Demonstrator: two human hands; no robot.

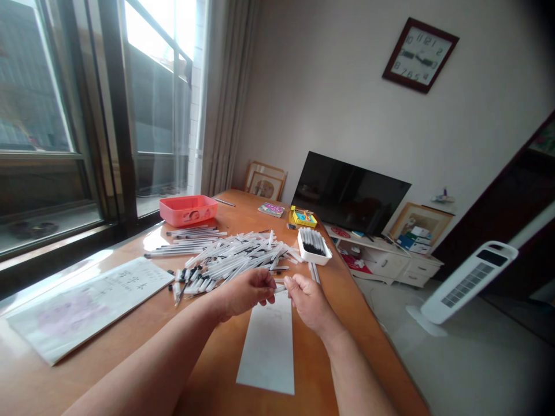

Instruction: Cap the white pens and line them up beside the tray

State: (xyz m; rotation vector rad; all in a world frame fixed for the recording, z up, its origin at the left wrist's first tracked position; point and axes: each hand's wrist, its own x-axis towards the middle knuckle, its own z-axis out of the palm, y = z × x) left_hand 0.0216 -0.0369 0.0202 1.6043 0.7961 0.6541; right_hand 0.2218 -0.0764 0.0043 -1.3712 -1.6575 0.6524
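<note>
White pen piece [281, 288] — between left hand [250, 290] and right hand [309, 299] — pinched in each grip.

one tray [318, 257], one basket [172, 215], one clock [420, 55]

Shiny orange-brown wooden tabletop [217, 370], pretty crowded tbh: big messy heap of whitish pen tubes [243, 254] mid-table, red-pink bin [173, 218] and a large booklet [87, 306] off left, loaded white tray [318, 258] over right, long white paper sheet [269, 352] up front.
</note>
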